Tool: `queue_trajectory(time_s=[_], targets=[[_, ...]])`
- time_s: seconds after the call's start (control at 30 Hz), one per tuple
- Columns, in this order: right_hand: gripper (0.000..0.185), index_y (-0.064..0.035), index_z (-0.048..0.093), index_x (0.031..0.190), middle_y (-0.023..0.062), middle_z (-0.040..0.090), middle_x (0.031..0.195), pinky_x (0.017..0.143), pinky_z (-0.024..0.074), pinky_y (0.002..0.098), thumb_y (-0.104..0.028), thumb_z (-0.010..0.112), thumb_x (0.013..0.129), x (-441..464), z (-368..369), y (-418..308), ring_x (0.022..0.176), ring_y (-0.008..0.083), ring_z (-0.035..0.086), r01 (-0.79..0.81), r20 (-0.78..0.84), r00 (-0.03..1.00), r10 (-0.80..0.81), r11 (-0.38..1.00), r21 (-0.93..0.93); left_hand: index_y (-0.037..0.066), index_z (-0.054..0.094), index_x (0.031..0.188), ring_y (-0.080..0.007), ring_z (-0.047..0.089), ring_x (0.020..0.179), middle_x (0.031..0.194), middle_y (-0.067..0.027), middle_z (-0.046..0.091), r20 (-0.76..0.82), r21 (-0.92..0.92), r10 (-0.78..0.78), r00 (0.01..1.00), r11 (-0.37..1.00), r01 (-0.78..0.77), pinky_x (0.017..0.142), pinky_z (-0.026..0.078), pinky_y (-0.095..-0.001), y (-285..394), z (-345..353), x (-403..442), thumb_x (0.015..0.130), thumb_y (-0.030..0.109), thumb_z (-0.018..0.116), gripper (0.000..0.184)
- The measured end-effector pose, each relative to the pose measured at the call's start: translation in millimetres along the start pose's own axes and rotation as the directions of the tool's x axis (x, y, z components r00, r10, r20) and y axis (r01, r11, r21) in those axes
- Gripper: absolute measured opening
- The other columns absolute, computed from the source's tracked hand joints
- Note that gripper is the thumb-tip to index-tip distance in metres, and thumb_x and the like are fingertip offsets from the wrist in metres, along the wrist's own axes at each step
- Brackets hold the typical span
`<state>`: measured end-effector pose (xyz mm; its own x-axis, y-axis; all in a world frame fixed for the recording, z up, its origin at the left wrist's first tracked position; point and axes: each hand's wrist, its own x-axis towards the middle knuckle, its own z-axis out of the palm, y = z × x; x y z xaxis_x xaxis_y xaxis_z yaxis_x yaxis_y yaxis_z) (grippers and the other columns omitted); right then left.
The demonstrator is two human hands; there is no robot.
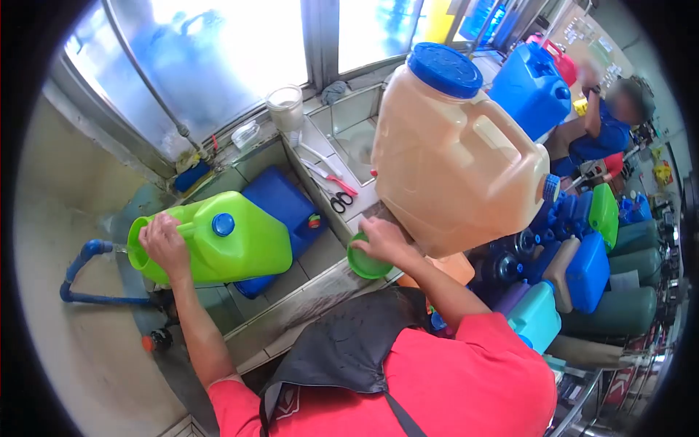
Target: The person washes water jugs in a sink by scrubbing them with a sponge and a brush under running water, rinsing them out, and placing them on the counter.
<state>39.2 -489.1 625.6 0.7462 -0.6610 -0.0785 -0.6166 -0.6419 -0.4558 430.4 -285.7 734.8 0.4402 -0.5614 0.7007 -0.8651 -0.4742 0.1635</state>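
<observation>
My left hand is closed on the lime-green water jug, near its wide open mouth. The jug lies tilted on its side in the tiled basin, with its mouth facing the outlet of a blue pipe. A small blue cap sits on the jug's upper side. Under and behind it is a dark blue container. My right hand grips a round green lid over the basin's front ledge. Scissors and a pink-handled tool lie just beyond that hand.
A large beige jug with a blue lid stands close on my right. Behind it is a blue jug. Several containers crowd the right side, including a turquoise one. A person in blue is farther back. A clear tub stands by the window.
</observation>
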Motion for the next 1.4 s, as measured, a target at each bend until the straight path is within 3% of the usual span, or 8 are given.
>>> queue_trajectory(time_s=[0.13, 0.2, 0.3, 0.43, 0.57, 0.63, 1.0, 1.4], targets=[[0.042, -0.0056, 0.062, 0.105, 0.0152, 0.062, 0.107, 0.083, 0.0511, 0.0438, -0.040, 0.072, 0.082, -26.0, 17.7, 17.2, 0.104, 0.0321, 0.060, -0.061, -0.035, 0.998, 0.060, 0.998, -0.031, 0.006, 0.061, 0.080, -0.0294, 0.059, 0.087, 0.087, -0.0085, 0.066, -0.016, 0.050, 0.033, 0.999, 0.998, -0.032, 0.091, 0.039, -0.0409, -4.4, -0.1, -0.9, 0.099, 0.025, 0.037, 0.035], [0.042, -0.0046, 0.062, 0.107, 0.0123, 0.061, 0.108, 0.084, 0.0511, 0.0432, -0.034, 0.075, 0.080, -30.7, 6.8, 11.1, 0.104, 0.0305, 0.059, 0.156, -0.325, 0.907, -0.267, 0.932, -0.327, 0.006, 0.062, 0.081, -0.0314, 0.059, 0.088, 0.089, -0.0110, 0.065, -0.041, 0.010, 0.053, 0.998, 0.999, -0.053, 0.088, 0.042, -0.0428, 5.6, -8.0, 8.0, 0.098, 0.025, 0.043, 0.032], [0.030, -0.0039, 0.065, 0.098, 0.0100, 0.065, 0.099, 0.081, 0.0531, 0.0407, -0.021, 0.076, 0.076, -43.5, -51.2, -22.9, 0.094, 0.0327, 0.063, 0.345, -0.358, 0.866, -0.348, 0.936, -0.075, 0.002, 0.066, 0.092, -0.0354, 0.060, 0.096, 0.096, -0.0167, 0.065, -0.160, 0.313, 0.085, 0.984, 0.949, -0.031, 0.085, 0.046, -0.0466, 16.9, -26.3, 13.9, 0.094, 0.033, 0.060, 0.031], [0.026, -0.0052, 0.066, 0.097, 0.0095, 0.065, 0.094, 0.077, 0.0527, 0.0413, -0.015, 0.077, 0.075, -67.2, -207.7, -71.1, 0.087, 0.0304, 0.064, 0.324, -0.649, 0.425, -0.631, 0.776, -0.542, 0.002, 0.063, 0.108, -0.0371, 0.059, 0.101, 0.109, -0.0193, 0.063, -0.105, 0.305, -0.226, 0.968, 0.919, 0.248, 0.091, 0.045, -0.0463, 1.1, -28.9, 5.8, 0.094, 0.047, 0.059, 0.047], [0.031, -0.0064, 0.067, 0.106, 0.0137, 0.068, 0.092, 0.071, 0.0507, 0.0464, -0.019, 0.075, 0.079, -77.6, -289.5, -54.8, 0.081, 0.0315, 0.065, -0.353, -0.767, 0.501, -0.400, 0.715, -0.604, 0.001, 0.060, 0.113, -0.0395, 0.057, 0.108, 0.114, -0.0223, 0.062, -0.025, 0.151, -0.420, 0.907, 0.896, 0.419, 0.094, 0.044, -0.0462, 2.1, -22.2, 5.3, 0.094, 0.053, 0.055, 0.056], [0.037, -0.0044, 0.067, 0.111, 0.0185, 0.069, 0.088, 0.074, 0.0511, 0.0455, -0.023, 0.074, 0.080, -73.0, -308.1, -33.1, 0.082, 0.0338, 0.067, -0.414, -0.662, 0.749, 0.031, 0.802, -0.430, -0.002, 0.056, 0.119, -0.0417, 0.057, 0.113, 0.119, -0.0262, 0.060, 0.089, 0.139, -0.485, 0.870, 0.871, 0.472, 0.094, 0.044, -0.0469, 0.8, -24.2, 7.3, 0.092, 0.060, 0.052, 0.068], [0.035, 0.0030, 0.069, 0.112, 0.0035, 0.070, 0.086, 0.071, 0.0490, 0.0265, -0.016, 0.074, 0.083, -58.0, -413.3, 122.5, 0.077, 0.0075, 0.059, -0.185, -0.618, 0.775, 0.133, 0.982, -0.021, -0.008, 0.063, 0.115, -0.0457, 0.060, 0.107, 0.115, -0.0302, 0.063, 0.359, 0.299, -0.571, 0.738, 0.820, 0.489, 0.094, 0.045, -0.0490, -35.4, -30.5, 32.1, 0.088, 0.064, 0.051, 0.077], [0.040, -0.0101, 0.073, 0.111, 0.0120, 0.074, 0.100, 0.084, 0.0526, 0.0341, -0.028, 0.079, 0.075, 3.6, -444.4, 245.3, 0.089, 0.0241, 0.071, -0.391, -0.602, 0.753, 0.265, 0.916, -0.087, -0.011, 0.064, 0.103, -0.0479, 0.060, 0.105, 0.106, -0.0344, 0.062, 0.475, 0.280, -0.529, 0.703, 0.848, 0.449, 0.091, 0.046, -0.0486, -108.5, 1.5, 42.2, 0.092, 0.042, 0.050, 0.056]])
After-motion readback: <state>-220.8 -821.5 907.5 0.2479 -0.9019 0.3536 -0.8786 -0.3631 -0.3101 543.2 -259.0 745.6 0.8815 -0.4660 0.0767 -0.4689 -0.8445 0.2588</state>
